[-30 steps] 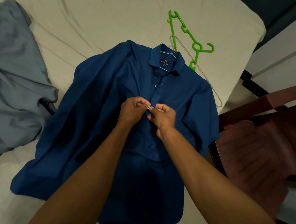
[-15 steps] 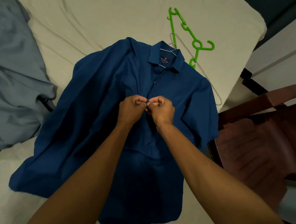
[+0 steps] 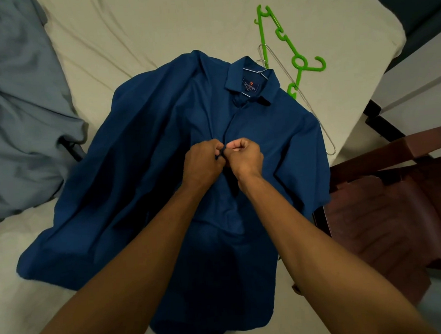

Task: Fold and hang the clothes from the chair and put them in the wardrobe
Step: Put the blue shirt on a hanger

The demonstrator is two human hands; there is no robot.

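Buttoning stage: left hand and right hand pinched blue shirt placket mid-chest, fingers clenched on cloth. Next, probably lower buttons, then wire hanger.

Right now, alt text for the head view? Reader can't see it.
Left hand and right hand pinch the front placket of a dark blue shirt spread flat on a cream bedsheet, mid-chest, as if buttoning it. A green hanger and a wire hanger lie by the collar; a grey garment sits left, a brown chair right.
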